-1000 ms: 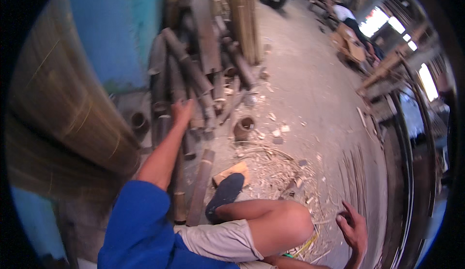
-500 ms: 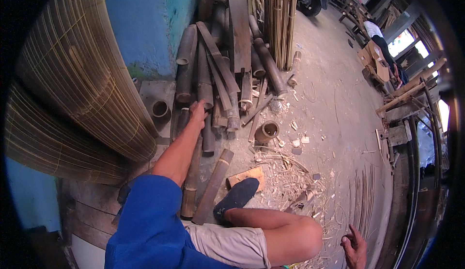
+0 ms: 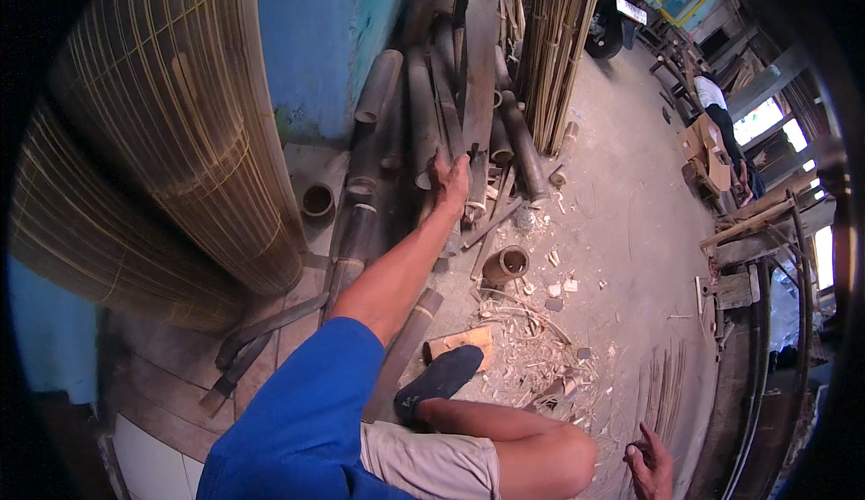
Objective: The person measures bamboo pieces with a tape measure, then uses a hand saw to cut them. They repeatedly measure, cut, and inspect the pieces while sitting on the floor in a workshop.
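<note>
Reaching into a pile of dark bamboo pieces, my left hand [image 3: 452, 183] is closed around the near end of a split bamboo strip [image 3: 445, 104]; the fingers are partly hidden. Beside that strip lie a bamboo tube [image 3: 421, 113] and a broad flat plank [image 3: 479, 68]. My right hand [image 3: 651, 466] is low at the right, over the floor, with its fingers apart and nothing in it. A short, hollow bamboo section [image 3: 506, 266] stands in front of the pile. Nearer my leg, a split bamboo length [image 3: 410, 338] lies beside a pale wood block [image 3: 468, 345].
Rolled bamboo blinds [image 3: 189, 131] lean at the left by the blue wall [image 3: 306, 40]. Shavings [image 3: 532, 329] litter the floor. A bundle of thin sticks [image 3: 560, 59] stands behind the pile. Farther off are a motorcycle [image 3: 613, 22] and a bending person [image 3: 712, 99] near cardboard [image 3: 707, 153].
My left hand has moved away and to the right, from a bamboo tube to the split strip, which has shifted. The view has turned a little; my right hand stays low at the right.
</note>
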The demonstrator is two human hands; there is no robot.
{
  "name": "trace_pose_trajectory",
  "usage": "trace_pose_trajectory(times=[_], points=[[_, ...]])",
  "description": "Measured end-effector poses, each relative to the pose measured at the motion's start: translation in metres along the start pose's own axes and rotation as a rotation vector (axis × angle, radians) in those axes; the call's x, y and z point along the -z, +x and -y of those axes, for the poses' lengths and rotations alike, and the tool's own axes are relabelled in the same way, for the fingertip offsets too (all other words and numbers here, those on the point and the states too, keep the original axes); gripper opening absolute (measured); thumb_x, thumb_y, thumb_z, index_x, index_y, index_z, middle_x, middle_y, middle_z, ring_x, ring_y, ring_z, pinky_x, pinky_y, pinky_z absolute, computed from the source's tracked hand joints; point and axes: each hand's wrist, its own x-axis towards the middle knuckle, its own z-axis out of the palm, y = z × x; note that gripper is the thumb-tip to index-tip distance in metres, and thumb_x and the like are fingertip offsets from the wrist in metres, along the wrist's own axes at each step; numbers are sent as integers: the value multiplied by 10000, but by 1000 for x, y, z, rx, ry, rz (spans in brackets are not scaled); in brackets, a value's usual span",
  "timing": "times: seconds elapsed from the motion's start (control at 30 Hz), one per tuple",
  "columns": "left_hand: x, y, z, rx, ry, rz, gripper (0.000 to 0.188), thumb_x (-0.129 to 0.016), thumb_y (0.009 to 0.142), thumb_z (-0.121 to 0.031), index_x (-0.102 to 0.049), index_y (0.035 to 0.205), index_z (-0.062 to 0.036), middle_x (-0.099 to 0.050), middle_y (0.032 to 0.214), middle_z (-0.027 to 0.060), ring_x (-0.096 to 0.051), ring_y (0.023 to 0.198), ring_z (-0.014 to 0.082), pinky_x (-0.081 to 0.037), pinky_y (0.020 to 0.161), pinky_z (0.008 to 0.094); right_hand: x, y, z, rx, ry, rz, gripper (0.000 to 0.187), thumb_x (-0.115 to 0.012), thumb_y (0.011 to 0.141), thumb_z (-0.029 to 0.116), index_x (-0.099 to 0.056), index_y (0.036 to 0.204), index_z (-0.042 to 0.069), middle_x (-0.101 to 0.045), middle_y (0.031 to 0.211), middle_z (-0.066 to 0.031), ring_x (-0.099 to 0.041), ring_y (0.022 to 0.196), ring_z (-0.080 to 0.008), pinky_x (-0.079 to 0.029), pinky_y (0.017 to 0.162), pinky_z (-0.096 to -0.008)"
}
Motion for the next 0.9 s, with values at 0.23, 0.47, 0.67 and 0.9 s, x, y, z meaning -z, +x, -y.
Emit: trace_pose_trajectory(times=[0.23,0.47,0.67,0.9], points=[[-1,14,11,-178,294,44,643,-661,894,-273,-516,1455,7,-456,1516,227,-410,1413,356,-319,1171,425,-1,8,8,29,14,16,576,-659,1022,278,-482,1529,69,-691,1186,-141,-640,1077,-208,-512,946,-344],[-48,23,-21,-449,288,137,500,-646,866,-211,-608,1337,-47,-440,1382,258,-435,1324,424,-366,1140,467,-4,22,12,106,-17,49,573,-648,1027,267,-475,1535,66,-693,1120,-113,-643,998,-179,-521,891,-326],[-71,25,-47,-401,373,284,502,-618,898,-243,-591,1353,-31,-345,1514,316,-394,1390,501,-358,1163,490,-2,28,21,158,-9,50,552,-645,1031,249,-484,1534,90,-696,1125,-120,-656,986,-188,-530,886,-329],[-58,19,-29,-421,356,259,529,-613,893,-232,-569,1356,19,-357,1498,329,-394,1390,510,-356,1166,486,0,24,30,95,12,75,572,-642,1035,273,-469,1535,56,-687,1127,-124,-649,988,-191,-526,892,-328]])
